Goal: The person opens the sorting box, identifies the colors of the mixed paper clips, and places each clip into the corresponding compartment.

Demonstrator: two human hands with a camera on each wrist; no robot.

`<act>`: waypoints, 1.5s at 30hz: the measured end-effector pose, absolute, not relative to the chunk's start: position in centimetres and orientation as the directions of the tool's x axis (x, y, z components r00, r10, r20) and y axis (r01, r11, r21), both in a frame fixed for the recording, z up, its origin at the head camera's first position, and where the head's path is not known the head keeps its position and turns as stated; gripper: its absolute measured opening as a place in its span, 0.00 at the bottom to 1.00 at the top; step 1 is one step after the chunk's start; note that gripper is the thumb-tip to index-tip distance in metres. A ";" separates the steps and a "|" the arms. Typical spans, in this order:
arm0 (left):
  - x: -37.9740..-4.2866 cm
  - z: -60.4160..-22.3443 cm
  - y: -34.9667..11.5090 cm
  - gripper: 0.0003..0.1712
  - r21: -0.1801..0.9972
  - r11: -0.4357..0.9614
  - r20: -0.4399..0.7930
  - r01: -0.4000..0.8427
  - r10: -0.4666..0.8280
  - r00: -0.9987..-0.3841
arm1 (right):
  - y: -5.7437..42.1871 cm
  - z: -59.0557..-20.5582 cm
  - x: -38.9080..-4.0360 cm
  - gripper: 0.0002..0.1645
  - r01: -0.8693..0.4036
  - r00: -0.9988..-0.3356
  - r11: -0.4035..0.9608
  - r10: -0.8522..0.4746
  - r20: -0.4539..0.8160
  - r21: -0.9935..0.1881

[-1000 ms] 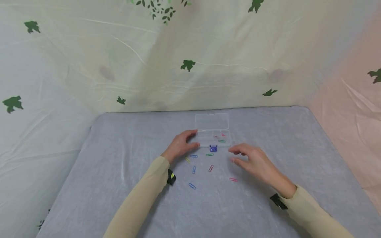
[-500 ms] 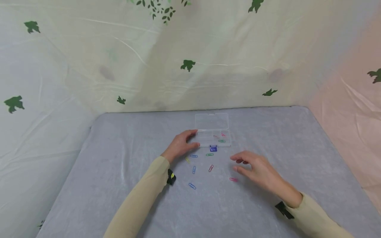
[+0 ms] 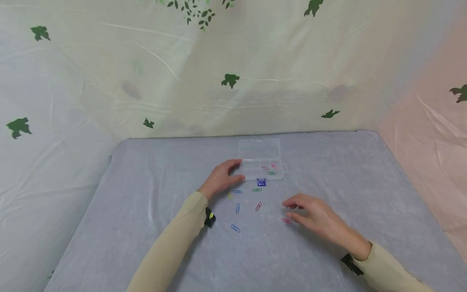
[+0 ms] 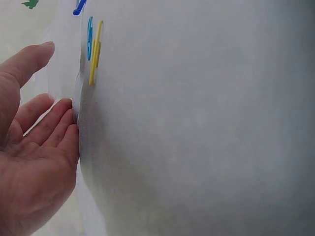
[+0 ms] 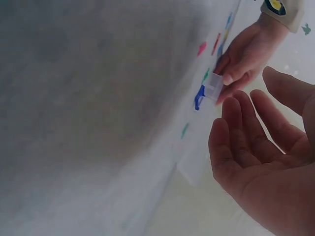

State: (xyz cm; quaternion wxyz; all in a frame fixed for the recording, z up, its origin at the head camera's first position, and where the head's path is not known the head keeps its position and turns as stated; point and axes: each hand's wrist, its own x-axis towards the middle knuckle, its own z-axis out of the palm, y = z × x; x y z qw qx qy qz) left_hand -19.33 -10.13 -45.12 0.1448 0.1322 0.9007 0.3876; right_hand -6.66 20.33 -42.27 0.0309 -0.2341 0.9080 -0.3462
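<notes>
A clear plastic box (image 3: 251,171) stands with its lid (image 3: 260,149) tipped back and a blue latch (image 3: 261,182) at the front. My left hand (image 3: 220,176) holds its left end, thumb by the front edge and fingers behind. Inside lie a green paper clip (image 3: 271,173) and pink pieces (image 3: 273,165) on the right side. My right hand (image 3: 317,215) holds nothing; its fingers are loosely bent, thumb right by a pink paper clip (image 3: 285,220) on the cloth. In the right wrist view that clip (image 5: 202,48) lies apart from the fingers.
Loose paper clips are scattered before the box: a red one (image 3: 258,207), a green one (image 3: 257,190), a yellow one (image 3: 230,196) and blue ones (image 3: 235,228). Grey cloth (image 3: 175,162) covers the table. A patterned curtain (image 3: 277,105) hangs along its back edge.
My right hand has moved from beside the box's front right corner toward me, down to the pink paper clip. The left hand and the box have stayed still.
</notes>
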 end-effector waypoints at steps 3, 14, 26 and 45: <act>-19.3 -45.1 -10.1 0.39 0.737 0.664 -0.161 0.124 0.350 -0.923 | 20.4 -42.4 -6.7 0.16 -0.377 -0.894 0.664 -0.444 0.066 -0.646; -19.2 -45.1 -10.1 0.39 0.743 0.658 -0.156 0.123 0.349 -0.924 | 20.3 -43.2 -7.1 0.13 -0.398 -0.868 0.671 -0.496 0.020 -0.626; -19.2 -45.2 -10.2 0.39 0.751 0.649 -0.153 0.119 0.346 -0.926 | 20.2 -43.9 -7.5 0.10 -0.407 -0.862 0.704 -0.507 -0.010 -0.582; -19.1 -45.2 -10.1 0.39 0.748 0.654 -0.154 0.116 0.341 -0.927 | 20.1 -44.5 -7.9 0.09 -0.442 -0.833 0.691 -0.553 -0.025 -0.571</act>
